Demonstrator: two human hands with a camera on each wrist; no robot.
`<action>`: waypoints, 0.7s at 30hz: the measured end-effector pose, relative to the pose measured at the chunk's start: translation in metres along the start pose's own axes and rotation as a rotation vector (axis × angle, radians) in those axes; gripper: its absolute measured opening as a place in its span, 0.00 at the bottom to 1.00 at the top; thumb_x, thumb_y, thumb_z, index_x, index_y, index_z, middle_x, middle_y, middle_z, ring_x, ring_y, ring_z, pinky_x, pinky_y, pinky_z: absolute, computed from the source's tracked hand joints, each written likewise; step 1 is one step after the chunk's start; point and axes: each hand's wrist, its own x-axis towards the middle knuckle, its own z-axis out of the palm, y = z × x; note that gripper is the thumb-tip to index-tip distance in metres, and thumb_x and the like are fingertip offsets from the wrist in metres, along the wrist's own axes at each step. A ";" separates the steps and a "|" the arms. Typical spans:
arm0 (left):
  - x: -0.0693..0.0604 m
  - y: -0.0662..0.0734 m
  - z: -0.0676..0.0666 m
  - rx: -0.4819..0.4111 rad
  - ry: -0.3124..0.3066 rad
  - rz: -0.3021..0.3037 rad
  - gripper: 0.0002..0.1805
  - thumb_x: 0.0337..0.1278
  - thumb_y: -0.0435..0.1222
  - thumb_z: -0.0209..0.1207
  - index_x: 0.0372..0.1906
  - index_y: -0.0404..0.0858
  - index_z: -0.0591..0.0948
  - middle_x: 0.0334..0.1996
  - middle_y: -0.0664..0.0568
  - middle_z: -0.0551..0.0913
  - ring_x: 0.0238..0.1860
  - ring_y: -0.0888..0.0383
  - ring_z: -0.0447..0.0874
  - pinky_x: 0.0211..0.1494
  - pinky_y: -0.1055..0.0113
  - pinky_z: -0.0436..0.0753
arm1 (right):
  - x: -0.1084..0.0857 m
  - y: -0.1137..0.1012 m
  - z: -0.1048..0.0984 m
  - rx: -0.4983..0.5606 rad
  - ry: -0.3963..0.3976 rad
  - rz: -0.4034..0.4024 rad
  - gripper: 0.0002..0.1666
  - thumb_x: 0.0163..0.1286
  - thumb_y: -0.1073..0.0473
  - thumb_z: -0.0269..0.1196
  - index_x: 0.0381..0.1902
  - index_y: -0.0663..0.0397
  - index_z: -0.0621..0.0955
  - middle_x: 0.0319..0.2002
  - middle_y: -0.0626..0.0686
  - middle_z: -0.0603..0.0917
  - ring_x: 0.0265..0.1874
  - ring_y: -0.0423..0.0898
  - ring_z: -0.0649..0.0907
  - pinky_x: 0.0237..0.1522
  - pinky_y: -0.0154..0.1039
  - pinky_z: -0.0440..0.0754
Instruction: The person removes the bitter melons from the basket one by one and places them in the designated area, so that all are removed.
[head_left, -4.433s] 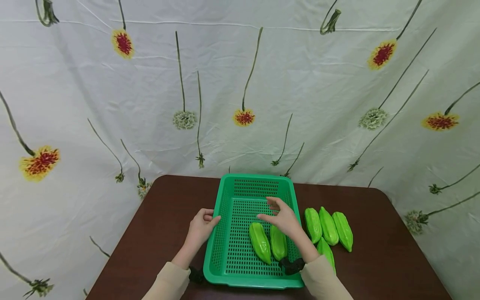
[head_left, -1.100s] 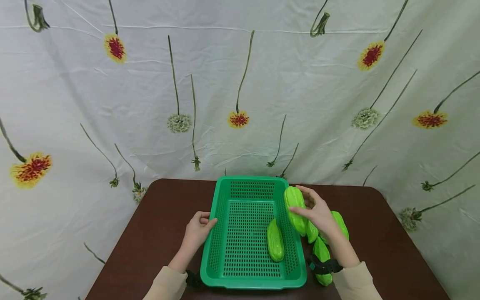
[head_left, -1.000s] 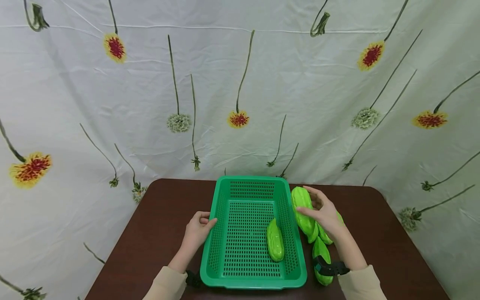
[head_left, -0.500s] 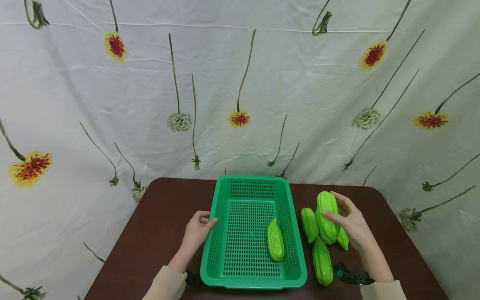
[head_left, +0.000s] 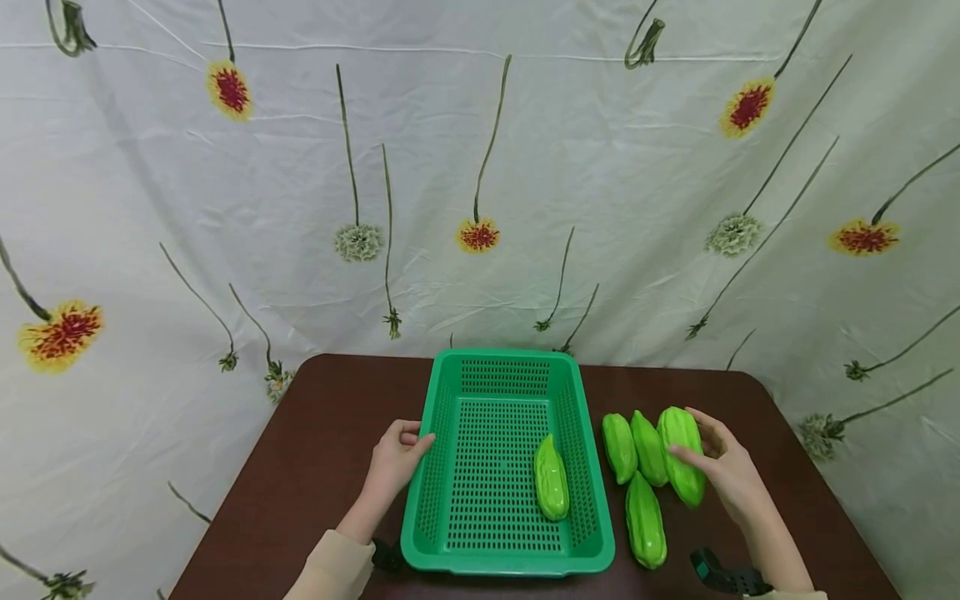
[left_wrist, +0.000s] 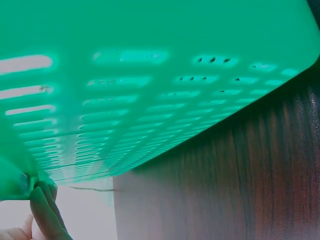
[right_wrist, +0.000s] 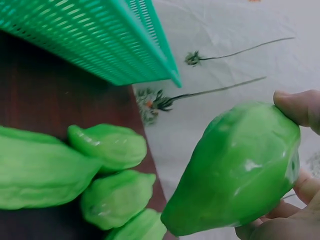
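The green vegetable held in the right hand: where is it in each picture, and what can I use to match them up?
Head: the green vegetable is in the lower right, left of the right hand that holds it.
Left wrist: not in the picture.
Right wrist: the green vegetable looms large, lower right of centre.
Shared landmark: the green basket, which shows in all three views.

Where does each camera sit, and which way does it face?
Head: on the head, facing forward and down at the green perforated plastic basket; left hand and right hand show.
Left wrist: on that wrist, looking along the basket's slotted outer wall; fingers show.
Right wrist: on that wrist, facing the held glossy ridged green vegetable; fingers show.
Shared: head and right wrist both show it.
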 end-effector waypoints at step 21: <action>0.001 -0.001 0.000 0.003 0.003 0.000 0.20 0.66 0.39 0.62 0.56 0.30 0.77 0.38 0.41 0.79 0.40 0.49 0.82 0.37 0.60 0.80 | -0.008 0.065 0.014 -0.027 -0.035 0.208 0.56 0.66 0.45 0.67 0.79 0.58 0.48 0.76 0.72 0.47 0.73 0.71 0.52 0.68 0.66 0.61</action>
